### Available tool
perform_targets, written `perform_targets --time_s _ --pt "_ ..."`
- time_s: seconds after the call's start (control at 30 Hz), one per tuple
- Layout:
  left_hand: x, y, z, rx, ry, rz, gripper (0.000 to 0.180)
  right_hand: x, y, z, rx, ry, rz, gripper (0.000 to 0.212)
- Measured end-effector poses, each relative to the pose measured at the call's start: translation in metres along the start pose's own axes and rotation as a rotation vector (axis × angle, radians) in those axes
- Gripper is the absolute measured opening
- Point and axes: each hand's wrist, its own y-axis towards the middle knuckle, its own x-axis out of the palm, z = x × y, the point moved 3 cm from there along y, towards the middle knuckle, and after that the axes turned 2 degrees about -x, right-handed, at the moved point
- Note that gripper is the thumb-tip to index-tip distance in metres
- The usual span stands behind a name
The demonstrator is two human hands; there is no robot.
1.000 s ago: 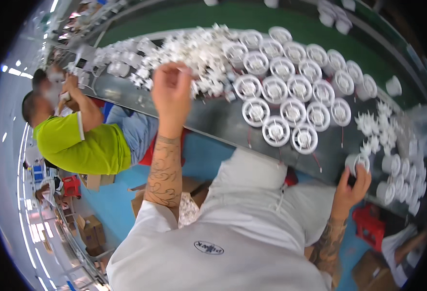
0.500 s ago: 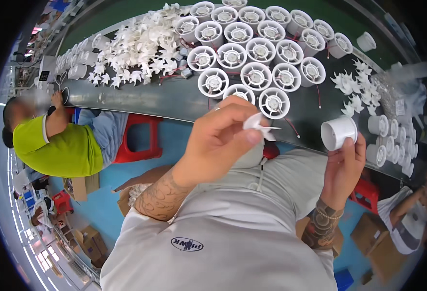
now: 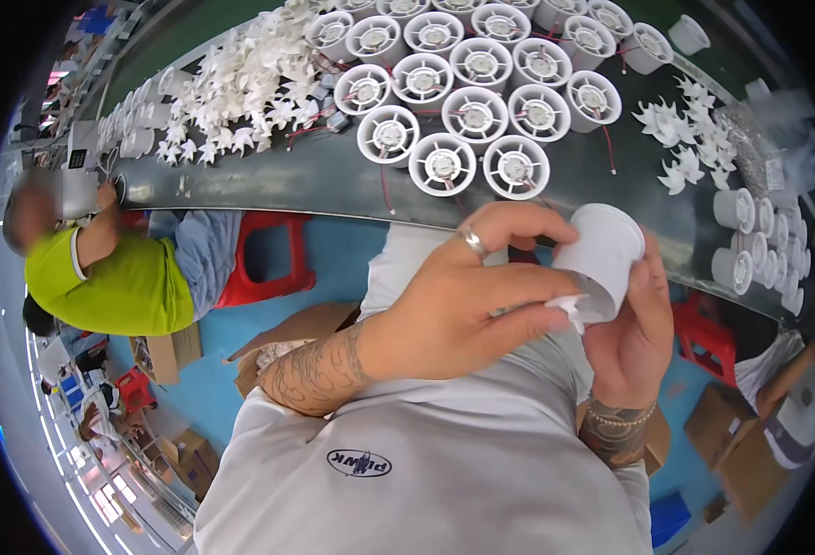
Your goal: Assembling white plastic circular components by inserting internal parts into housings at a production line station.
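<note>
In front of my body, my right hand (image 3: 631, 338) grips a white round fan housing (image 3: 608, 245), tilted with its open end toward my body. Between thumb and fingers, my left hand (image 3: 458, 301) pinches a small white fan impeller (image 3: 569, 307) at the housing's lower opening. The left index finger reaches to the housing's side. How far the impeller sits inside is hard to make out. Both hands are just off the near edge of the dark bench (image 3: 315, 190).
On the bench stand rows of white fan housings (image 3: 444, 165) with red wires. A heap of white impellers (image 3: 241, 92) lies left, a smaller pile (image 3: 683, 139) right. Stacked white cups (image 3: 733, 211) stand at the far right. A person in a yellow-green shirt (image 3: 116, 282) sits at left.
My hands have come together: the left moved right with the impeller, and the right moved left and turned the housing opening toward my body. The view has shifted slightly.
</note>
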Motion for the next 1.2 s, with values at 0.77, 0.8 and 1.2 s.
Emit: perform_targets --time_s 0.77,0.8,1.2 --pt "0.012 -0.007 0.010 -0.047 0.007 0.272 0.016 0.017 -0.008 -0.006 -0.029 -0.075 -0.097 0.044" --pt "0.012 -0.007 0.008 -0.046 0.007 0.271 0.016 0.016 -0.010 -0.006 -0.036 -0.074 -0.103 0.044" --pt "0.018 -0.005 0.000 -0.129 -0.100 0.264 0.025 0.007 -0.023 -0.004 -0.149 -0.204 -0.017 0.031"
